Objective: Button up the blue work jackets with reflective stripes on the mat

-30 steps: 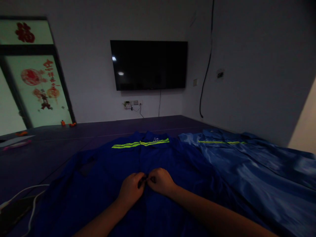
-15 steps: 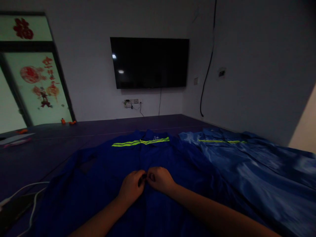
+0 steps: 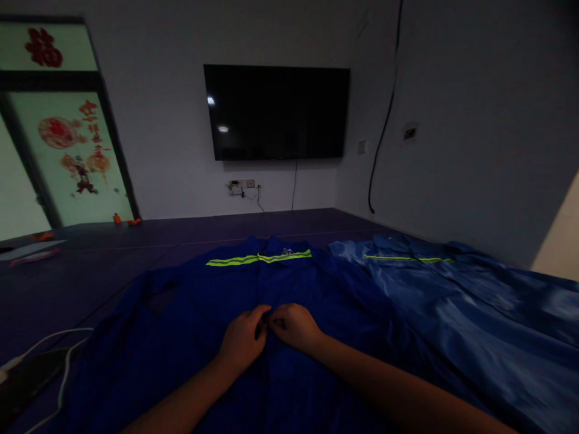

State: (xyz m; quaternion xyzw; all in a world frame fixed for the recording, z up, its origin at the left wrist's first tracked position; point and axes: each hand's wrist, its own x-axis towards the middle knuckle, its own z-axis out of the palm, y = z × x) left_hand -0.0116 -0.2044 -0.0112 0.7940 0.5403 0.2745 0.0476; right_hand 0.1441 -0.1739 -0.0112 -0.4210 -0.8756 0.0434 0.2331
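A dark blue work jacket (image 3: 203,307) with a yellow-green reflective stripe across its chest lies spread out before me. At the middle of its front, my left hand (image 3: 245,337) is closed, thumb and fingers pinching the placket. My right hand (image 3: 294,325) is closed right beside it, its fingertips on the same bit of the front edge. The two hands nearly touch. Whatever small part of the jacket lies between the fingertips, perhaps a fastener, is too dark to make out.
A lighter blue jacket (image 3: 470,301) with a thin yellow stripe lies on the right. White cables (image 3: 67,361) run at the lower left beside a dark object (image 3: 36,380). Flat items (image 3: 34,250) rest at the far left. A television (image 3: 278,111) hangs on the wall.
Both hands stay at the jacket's front. My left thumb and index finger have stretched slightly upward at the placket. The view has shifted a little.
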